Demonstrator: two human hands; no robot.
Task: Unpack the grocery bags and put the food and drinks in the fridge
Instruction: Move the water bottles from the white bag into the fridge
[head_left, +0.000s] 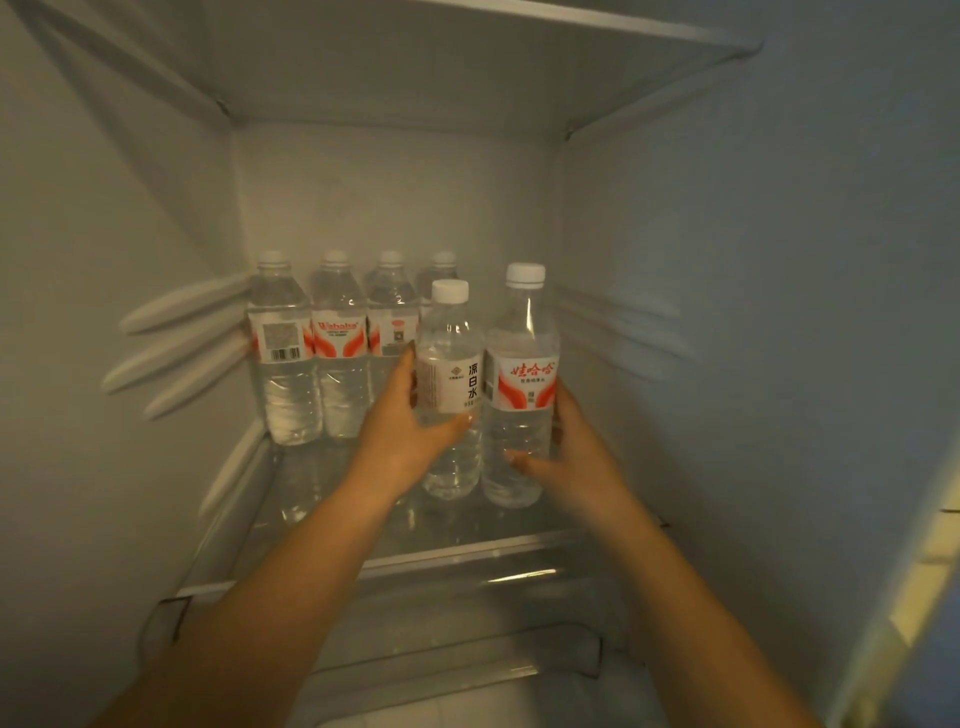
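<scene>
Both hands reach deep into the fridge (727, 260), forearms stretched forward and converging toward the right half of the glass shelf (415, 540). Left hand (402, 441) wraps the short bottle (451, 395) from its left side, thumb up along the white label and fingertips curling under the label at the front. Right hand (569, 457) grips the tall bottle (521, 395) from the right, fingers curved round its lower body below the red-and-white label, thumb behind. The two bottles stand upright and touch side by side, their bases on or just above the shelf; the clear glass makes it hard to say which. Behind them, against the back wall, a row of four bottles (337, 353) stands upright, the rightmost mostly hidden by the short bottle. White ribs (182, 332) run along the left wall. Below the shelf sits a clear drawer (467, 649).
</scene>
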